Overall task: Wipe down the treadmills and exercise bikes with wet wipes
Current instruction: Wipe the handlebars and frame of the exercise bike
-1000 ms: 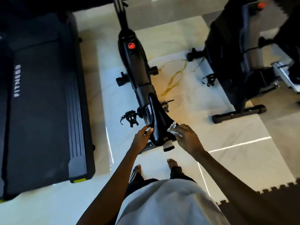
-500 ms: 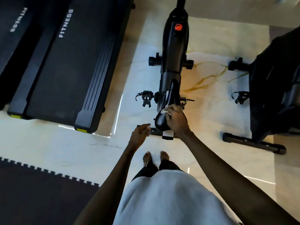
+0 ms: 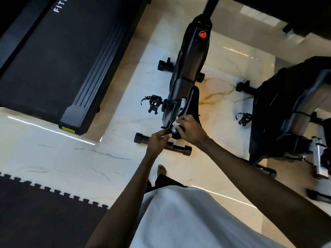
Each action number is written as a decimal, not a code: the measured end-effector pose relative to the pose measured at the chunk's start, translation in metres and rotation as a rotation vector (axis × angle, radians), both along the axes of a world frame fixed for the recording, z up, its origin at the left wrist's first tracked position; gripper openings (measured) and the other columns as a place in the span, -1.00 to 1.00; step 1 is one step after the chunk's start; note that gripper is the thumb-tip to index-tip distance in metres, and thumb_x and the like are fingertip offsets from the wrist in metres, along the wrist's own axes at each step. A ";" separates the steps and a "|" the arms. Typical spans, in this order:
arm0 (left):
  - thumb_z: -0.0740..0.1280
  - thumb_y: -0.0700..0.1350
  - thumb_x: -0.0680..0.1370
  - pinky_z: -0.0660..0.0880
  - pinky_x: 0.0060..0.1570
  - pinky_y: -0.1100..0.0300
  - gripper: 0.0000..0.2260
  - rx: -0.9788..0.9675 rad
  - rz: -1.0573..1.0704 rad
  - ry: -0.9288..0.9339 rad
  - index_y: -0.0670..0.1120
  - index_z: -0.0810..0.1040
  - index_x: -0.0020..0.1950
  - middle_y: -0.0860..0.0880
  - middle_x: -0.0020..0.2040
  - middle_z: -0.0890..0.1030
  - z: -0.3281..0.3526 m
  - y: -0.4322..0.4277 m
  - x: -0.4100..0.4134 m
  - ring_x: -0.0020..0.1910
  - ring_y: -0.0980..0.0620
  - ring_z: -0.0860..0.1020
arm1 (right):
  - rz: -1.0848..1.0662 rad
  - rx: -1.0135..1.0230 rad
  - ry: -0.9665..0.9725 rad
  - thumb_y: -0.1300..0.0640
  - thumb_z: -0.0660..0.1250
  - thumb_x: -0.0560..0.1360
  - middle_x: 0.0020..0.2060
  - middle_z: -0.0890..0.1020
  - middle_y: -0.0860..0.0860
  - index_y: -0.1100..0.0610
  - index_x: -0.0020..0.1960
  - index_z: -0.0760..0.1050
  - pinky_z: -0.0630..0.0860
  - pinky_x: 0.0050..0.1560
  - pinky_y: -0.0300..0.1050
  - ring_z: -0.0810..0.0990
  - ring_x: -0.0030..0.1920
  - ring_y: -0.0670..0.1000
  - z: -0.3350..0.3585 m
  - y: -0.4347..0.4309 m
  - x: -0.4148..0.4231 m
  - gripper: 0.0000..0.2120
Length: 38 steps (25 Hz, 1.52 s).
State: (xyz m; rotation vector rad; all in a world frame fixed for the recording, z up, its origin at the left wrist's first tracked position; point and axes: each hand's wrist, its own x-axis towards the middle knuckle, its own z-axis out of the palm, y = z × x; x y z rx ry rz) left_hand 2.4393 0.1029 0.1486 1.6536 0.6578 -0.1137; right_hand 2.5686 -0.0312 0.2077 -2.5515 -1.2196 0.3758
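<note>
On the marble floor (image 3: 75, 158), between the treadmill (image 3: 53, 59) and a second bike (image 3: 286, 108), stands the exercise bike (image 3: 193, 56). The right hand (image 3: 191, 129) curls its fingers over a white wet wipe (image 3: 176, 123), pressing it on the rear of the saddle (image 3: 192, 101). The left hand (image 3: 157, 140) touches the saddle's back tip with bent fingers; I cannot tell whether they grip it.

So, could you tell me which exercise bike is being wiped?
The centre bike with the red knob: the right hand presses a wipe on its saddle.
</note>
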 end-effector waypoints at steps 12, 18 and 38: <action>0.30 -0.02 0.66 0.59 -0.02 0.15 -0.79 -0.269 0.273 0.000 -0.05 0.65 0.19 -0.04 -0.01 0.72 -0.025 0.038 0.000 -0.03 -0.02 0.67 | 0.191 -0.104 0.002 0.20 0.24 0.64 0.08 0.60 0.08 0.23 0.14 0.64 0.54 0.11 0.05 0.50 0.16 0.08 -0.001 0.014 -0.026 -0.78; 0.28 0.06 0.67 0.56 0.21 -0.09 -0.70 -0.286 -0.018 0.034 -0.04 0.59 0.32 -0.07 0.08 0.70 -0.013 0.028 0.028 0.04 -0.01 0.67 | 0.132 -0.016 -0.101 0.26 0.38 0.56 0.11 0.66 -0.01 0.10 0.17 0.67 0.57 0.06 -0.09 0.57 0.15 0.03 0.004 -0.030 -0.028 -0.78; 0.18 0.17 0.67 0.36 0.28 -0.15 -0.40 0.184 -0.260 -0.063 -0.17 0.20 0.58 -0.26 0.42 0.40 -0.004 -0.010 0.068 0.36 -0.24 0.40 | -0.273 -0.095 -0.167 0.23 0.37 0.54 0.03 0.53 0.13 0.15 0.08 0.71 0.48 0.11 -0.02 0.49 0.08 0.17 0.019 0.025 0.083 -0.82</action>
